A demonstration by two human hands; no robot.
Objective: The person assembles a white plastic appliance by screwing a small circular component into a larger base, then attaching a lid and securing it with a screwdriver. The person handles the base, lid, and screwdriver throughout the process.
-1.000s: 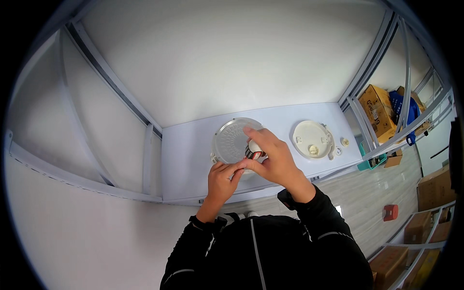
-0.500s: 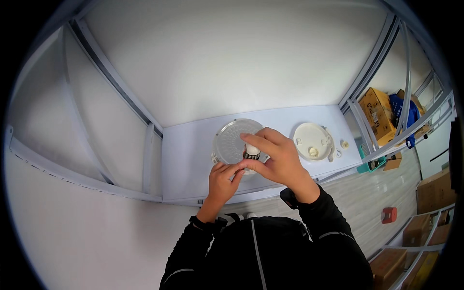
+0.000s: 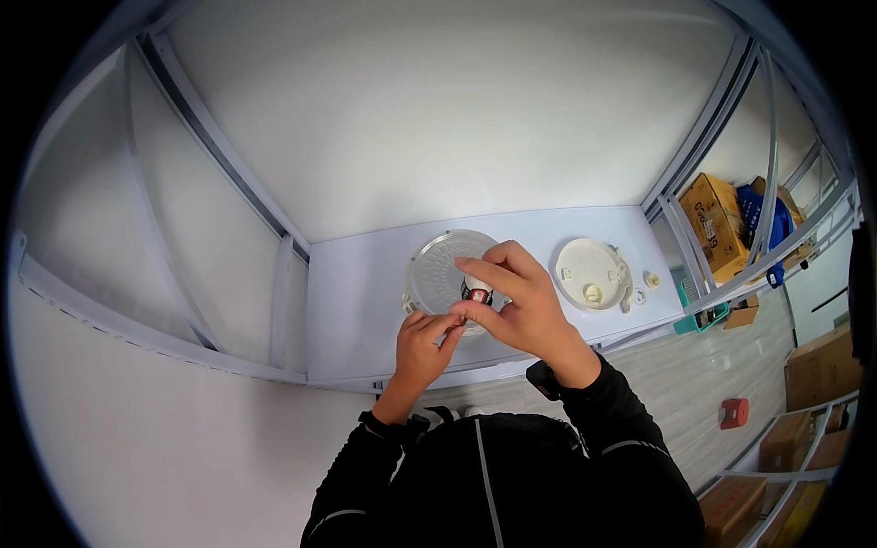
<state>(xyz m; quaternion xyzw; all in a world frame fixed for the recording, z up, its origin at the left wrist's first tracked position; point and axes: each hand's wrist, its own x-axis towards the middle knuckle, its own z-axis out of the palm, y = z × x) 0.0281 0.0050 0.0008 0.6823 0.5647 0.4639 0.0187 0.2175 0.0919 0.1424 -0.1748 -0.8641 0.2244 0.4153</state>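
Disc (image 3: 437, 271) on table (image 3: 352, 306), dish (image 3: 589, 258) to its right, fitting (image 3: 593, 294) inside dish, loose part (image 3: 651, 279) farther right, wall (image 3: 438, 128) behind table

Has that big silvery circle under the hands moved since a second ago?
No. The silvery circle keeps its place against the back edge of the table; the whole picture just slid down slightly, table and all.

The small cylindrical piece (image 3: 478, 290), white at its upper end with a black-and-red band below, is held between the thumb and fingers of the right hand (image 3: 526, 303), which partly hide it. It appears against the right part of the round cover (image 3: 440, 267), a see-through, textured disc with a pale rim, lying flat.
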